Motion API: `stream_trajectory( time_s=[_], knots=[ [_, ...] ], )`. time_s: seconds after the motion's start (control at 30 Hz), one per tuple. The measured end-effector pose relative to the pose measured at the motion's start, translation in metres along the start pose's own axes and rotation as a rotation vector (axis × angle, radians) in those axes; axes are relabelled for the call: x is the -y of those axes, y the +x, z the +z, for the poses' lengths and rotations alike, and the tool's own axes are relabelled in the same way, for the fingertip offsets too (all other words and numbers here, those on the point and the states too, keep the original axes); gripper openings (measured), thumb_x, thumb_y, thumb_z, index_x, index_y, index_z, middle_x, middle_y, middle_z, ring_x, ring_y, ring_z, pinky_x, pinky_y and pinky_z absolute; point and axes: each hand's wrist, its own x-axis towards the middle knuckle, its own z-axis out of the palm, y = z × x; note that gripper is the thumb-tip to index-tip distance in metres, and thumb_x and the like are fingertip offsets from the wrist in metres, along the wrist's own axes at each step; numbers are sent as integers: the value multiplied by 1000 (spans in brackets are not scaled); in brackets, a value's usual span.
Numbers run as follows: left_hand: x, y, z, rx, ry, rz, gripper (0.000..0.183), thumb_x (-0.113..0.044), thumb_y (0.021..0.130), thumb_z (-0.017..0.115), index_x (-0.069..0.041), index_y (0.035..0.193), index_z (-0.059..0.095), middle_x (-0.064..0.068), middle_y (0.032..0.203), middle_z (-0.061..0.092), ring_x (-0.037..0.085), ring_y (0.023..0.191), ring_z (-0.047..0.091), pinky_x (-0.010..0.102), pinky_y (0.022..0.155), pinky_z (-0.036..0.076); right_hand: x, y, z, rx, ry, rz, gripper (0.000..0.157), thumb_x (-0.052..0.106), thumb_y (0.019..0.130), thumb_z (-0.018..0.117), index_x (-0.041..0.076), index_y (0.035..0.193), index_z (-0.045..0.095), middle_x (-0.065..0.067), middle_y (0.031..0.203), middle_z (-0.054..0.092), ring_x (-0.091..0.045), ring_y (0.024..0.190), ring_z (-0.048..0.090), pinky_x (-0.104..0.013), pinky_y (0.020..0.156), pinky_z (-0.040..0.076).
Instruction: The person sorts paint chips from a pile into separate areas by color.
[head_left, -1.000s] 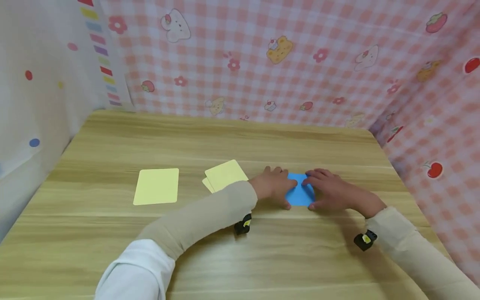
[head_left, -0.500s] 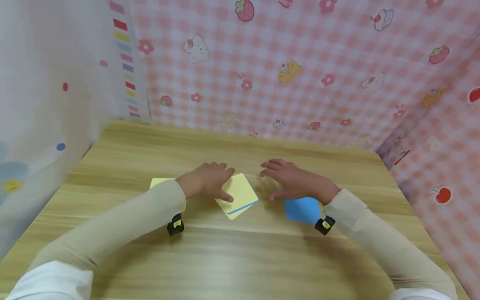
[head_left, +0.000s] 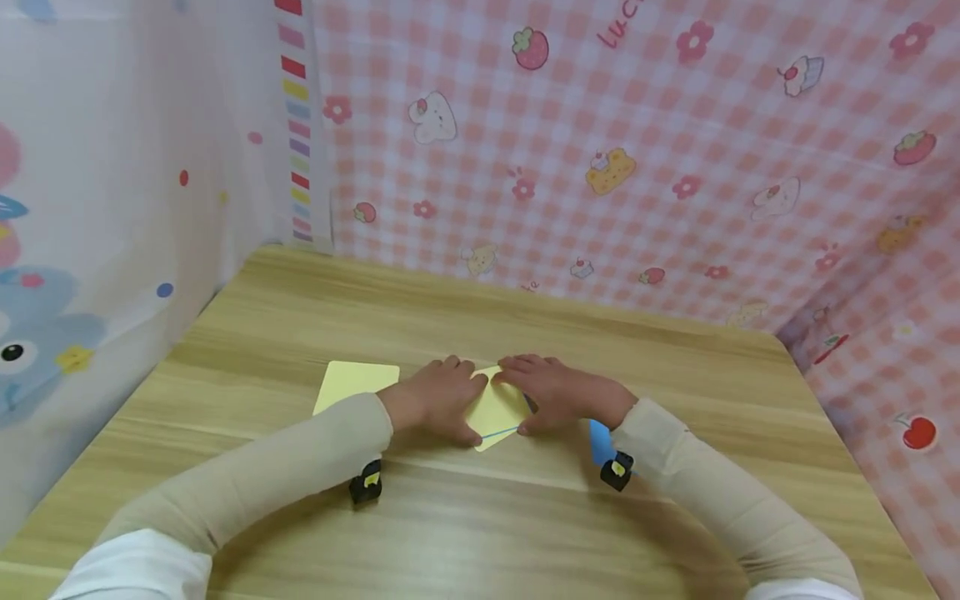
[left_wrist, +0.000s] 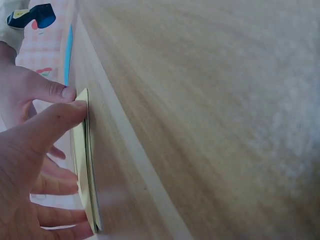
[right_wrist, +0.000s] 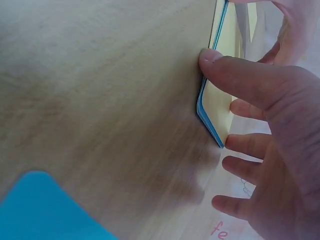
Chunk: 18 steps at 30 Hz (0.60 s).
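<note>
A small stack of square cards (head_left: 498, 406) lies mid-table, yellow on top, with a thin blue edge along its near side. My left hand (head_left: 441, 402) grips it at the left, thumb at the near corner and fingers towards the far edge. From the right, my right hand (head_left: 561, 392) holds the same stack between thumb and fingers. In the right wrist view, blue edges (right_wrist: 201, 102) show beneath the yellow top. The left wrist view shows both thumbs close together at the stack's edge (left_wrist: 86, 165).
A single yellow card (head_left: 351, 383) lies to the left, partly behind the left forearm. Under the right wrist is a blue card (head_left: 600, 442), mostly hidden. Pink checked cloth (head_left: 480, 167) rises behind the wooden table (head_left: 450, 517), and a white patterned sheet (head_left: 150, 125) on the left.
Both hands have left the blue card at the right and moved left. They now meet round the stack, which the left hand passed over. The head view has shifted.
</note>
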Motion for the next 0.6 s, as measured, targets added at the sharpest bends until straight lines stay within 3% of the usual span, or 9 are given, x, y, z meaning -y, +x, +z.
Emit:
stream_trajectory(
  time_s=[0.13, 0.33, 0.47, 0.6],
  knots=[
    [6, 0, -6, 16, -76, 28, 79, -56, 79, 78, -4, 135, 55, 16, 127, 58, 32, 111, 53, 48, 94, 48, 1, -2, -1, -34, -38, -16, 72, 35, 87, 78, 12, 147, 47, -19, 157, 37, -40, 145, 31, -63, 110, 31],
    [29, -9, -29, 8, -223, 91, 77, -42, 83, 80, -6, 144, 49, 14, 147, 49, 37, 131, 44, 55, 108, 36, 8, -6, -20, -105, -52, 3, 68, 43, 91, 74, 14, 147, 47, -17, 156, 39, -38, 145, 32, -64, 111, 30],
    [41, -17, -44, 9, -279, 147, 72, -33, 83, 81, -5, 141, 49, 11, 147, 50, 39, 136, 41, 55, 112, 32, 18, -8, -31, -159, -80, -4, 65, 48, 93, 70, 15, 145, 48, -16, 153, 42, -37, 143, 34, -65, 109, 31],
    [47, -22, -47, 37, -303, 184, 71, -28, 83, 81, -4, 141, 48, 12, 148, 48, 38, 139, 40, 53, 115, 30, 28, -7, -30, -179, -96, 4, 64, 52, 94, 67, 14, 143, 50, -16, 150, 46, -39, 140, 38, -65, 108, 33]
  ],
)
